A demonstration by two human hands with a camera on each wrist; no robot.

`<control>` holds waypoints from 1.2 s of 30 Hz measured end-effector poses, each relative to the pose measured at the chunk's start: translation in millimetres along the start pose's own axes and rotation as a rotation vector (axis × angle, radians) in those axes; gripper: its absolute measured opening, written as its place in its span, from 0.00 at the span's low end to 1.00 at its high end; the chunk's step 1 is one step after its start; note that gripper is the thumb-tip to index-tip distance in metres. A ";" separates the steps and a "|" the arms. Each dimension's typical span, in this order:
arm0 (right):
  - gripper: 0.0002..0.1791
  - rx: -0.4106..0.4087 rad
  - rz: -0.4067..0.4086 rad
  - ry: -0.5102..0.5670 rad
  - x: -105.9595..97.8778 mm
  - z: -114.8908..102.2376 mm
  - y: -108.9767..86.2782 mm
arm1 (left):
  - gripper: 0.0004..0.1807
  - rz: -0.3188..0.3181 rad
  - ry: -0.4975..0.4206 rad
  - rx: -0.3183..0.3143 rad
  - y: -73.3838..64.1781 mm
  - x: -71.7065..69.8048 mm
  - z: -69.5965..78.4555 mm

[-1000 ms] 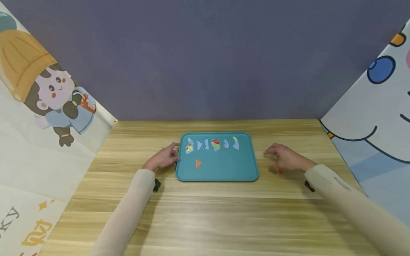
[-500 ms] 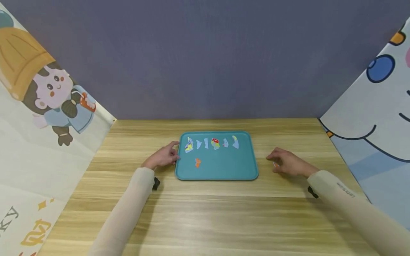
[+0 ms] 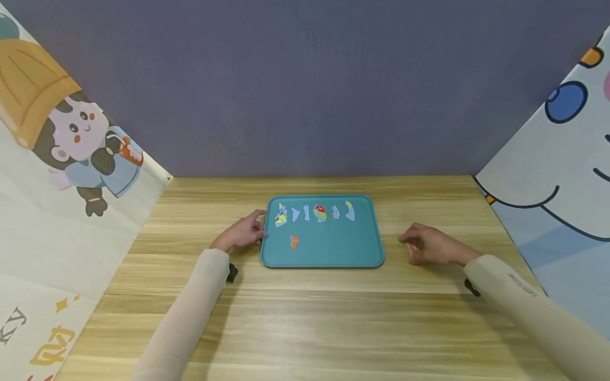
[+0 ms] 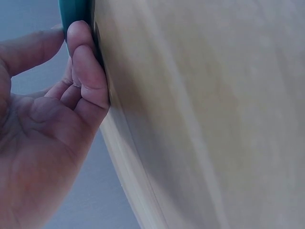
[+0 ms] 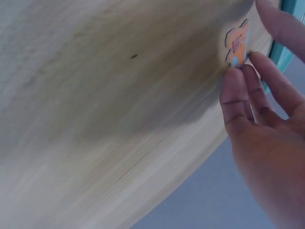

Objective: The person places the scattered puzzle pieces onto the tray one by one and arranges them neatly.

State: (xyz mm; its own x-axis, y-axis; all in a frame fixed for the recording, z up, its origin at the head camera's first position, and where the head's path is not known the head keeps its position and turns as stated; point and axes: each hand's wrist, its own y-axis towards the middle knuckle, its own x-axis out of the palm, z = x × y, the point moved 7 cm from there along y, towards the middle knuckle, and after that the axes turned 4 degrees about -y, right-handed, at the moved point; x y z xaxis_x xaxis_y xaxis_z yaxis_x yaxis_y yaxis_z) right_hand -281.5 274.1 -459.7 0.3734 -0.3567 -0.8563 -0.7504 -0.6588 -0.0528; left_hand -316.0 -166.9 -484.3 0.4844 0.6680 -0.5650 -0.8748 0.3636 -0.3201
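Note:
In the head view, my left hand (image 3: 242,233) is at the left edge of a teal tray (image 3: 333,259). The left wrist view shows its curled fingers gripping the rim. On the tray, several irregular puzzle pieces (image 3: 320,213), mostly pale with coloured prints, lie in a row near the far side. An orange puzzle piece (image 3: 294,242) lies by itself below them. To the right of the tray, over the table, my right hand (image 3: 433,246) pinches another orange puzzle piece (image 5: 237,44) with a light blue patch at its fingertips.
The tray rests on a wood-grain table (image 3: 305,328). A dark grey-blue panel (image 3: 305,95) stands behind the table. Printed white panels with cartoon figures, one on the left (image 3: 38,238) and one on the right (image 3: 538,159), flank it.
My right hand has drawn slightly right and down from the tray, and the orange piece now shows plainly between its fingers. The left hand and tray pieces stay put.

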 end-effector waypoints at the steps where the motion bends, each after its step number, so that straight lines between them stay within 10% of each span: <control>1: 0.27 -0.007 -0.002 0.012 -0.3 -0.9 -1.0 | 0.38 0.000 0.002 -0.001 -0.2 0.0 0.2; 36: 0.10 0.170 0.314 -0.094 -10.3 -7.4 8.3 | 0.38 0.000 0.021 0.002 1.0 -0.6 -2.1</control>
State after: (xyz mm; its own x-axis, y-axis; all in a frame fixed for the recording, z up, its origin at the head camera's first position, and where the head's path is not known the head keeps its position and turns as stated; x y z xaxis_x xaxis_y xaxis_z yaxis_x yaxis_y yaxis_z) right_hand -287.6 267.4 -447.5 0.0650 -0.4563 -0.8874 -0.9034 -0.4047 0.1420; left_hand -317.1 -168.3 -485.9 0.4848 0.6539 -0.5809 -0.8746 0.3655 -0.3186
